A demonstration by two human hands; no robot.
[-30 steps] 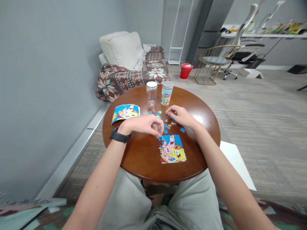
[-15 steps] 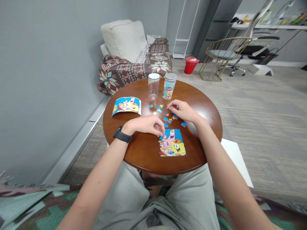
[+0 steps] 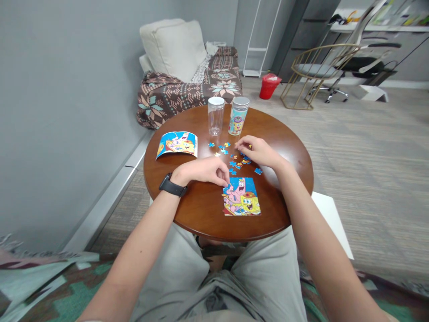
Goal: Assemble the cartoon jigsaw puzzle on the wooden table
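A nearly square jigsaw puzzle (image 3: 241,197) with cartoon figures lies near the front of the round table. My left hand (image 3: 209,171), wearing a black watch, rests at its upper left corner with thumb and fingers pinched together; what they hold, if anything, is hidden. Beyond the puzzle, loose jigsaw pieces (image 3: 233,164) are scattered, several of them blue. Over their far right side is my right hand (image 3: 258,150), fingers curled down and fingertips close to a small piece. Whether it grips that piece is too small to make out. A curved picture sheet (image 3: 177,144) stands arched at the left.
On the round brown table (image 3: 197,210), a clear jar (image 3: 215,118) with a white lid stands beside a cartoon-printed jar (image 3: 237,118). Behind are a blanket-covered sofa (image 3: 187,96), a red bin (image 3: 269,87) and a gold-framed chair (image 3: 315,71). A grey wall runs along the left.
The view has tilted slightly, shifting everything a little upward. My left fingertips have moved slightly from the puzzle's left side to its upper left corner. My right hand stays over the loose pieces.
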